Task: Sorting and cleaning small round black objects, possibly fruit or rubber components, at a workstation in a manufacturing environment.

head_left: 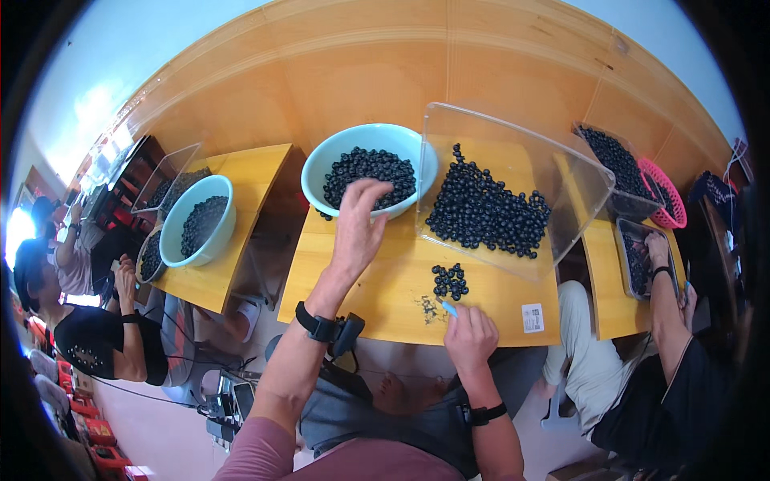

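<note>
Right hand (472,337) pinches a small blue tool (449,308), fingers closed round it, just below a little cluster of dark berries (450,280). Left hand (358,228) reaches half-open over the bowl (321,164) rim, holding nothing visible. Berries look light, soft, easily crushed; pick each gently by its sides.

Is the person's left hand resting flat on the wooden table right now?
No, the left hand is raised over the rim of the light blue bowl, fingers reaching into the dark berries.
</note>
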A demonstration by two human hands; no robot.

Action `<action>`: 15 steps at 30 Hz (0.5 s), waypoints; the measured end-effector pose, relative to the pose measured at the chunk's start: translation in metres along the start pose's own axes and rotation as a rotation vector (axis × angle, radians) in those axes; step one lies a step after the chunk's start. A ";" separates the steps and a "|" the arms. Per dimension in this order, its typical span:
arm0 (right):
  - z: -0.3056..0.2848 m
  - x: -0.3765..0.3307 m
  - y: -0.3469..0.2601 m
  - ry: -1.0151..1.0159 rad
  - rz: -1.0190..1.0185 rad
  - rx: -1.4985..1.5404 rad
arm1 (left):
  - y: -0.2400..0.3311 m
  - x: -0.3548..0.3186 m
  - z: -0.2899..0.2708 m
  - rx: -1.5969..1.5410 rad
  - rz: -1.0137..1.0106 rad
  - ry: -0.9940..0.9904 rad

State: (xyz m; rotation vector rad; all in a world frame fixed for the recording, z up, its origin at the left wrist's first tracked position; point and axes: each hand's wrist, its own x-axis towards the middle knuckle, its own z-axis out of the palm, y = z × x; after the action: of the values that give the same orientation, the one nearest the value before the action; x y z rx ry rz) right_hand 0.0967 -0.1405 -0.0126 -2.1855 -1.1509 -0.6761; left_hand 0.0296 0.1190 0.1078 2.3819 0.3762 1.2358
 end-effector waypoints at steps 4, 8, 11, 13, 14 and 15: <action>-0.002 0.000 0.000 0.035 -0.016 0.002 | -0.004 -0.044 0.032 -0.160 -0.095 -0.442; -0.004 0.001 -0.002 0.037 -0.026 0.014 | 0.008 -0.072 0.064 -0.130 0.001 -0.469; -0.003 -0.002 0.000 0.026 -0.029 0.011 | 0.012 -0.078 0.075 -0.132 -0.140 -0.436; -0.003 -0.002 -0.001 0.025 -0.030 0.008 | 0.011 -0.080 0.077 -0.069 -0.221 -0.508; -0.003 -0.002 -0.001 0.024 -0.033 0.006 | 0.009 -0.081 0.078 -0.071 -0.223 -0.510; -0.003 -0.002 -0.002 0.021 -0.032 0.006 | 0.008 -0.082 0.078 -0.062 -0.203 -0.490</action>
State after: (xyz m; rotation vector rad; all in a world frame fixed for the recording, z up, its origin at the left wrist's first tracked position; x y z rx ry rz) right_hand 0.0936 -0.1429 -0.0109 -2.1541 -1.1778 -0.7060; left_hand 0.0482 0.0580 0.0136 2.4190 0.3997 0.5400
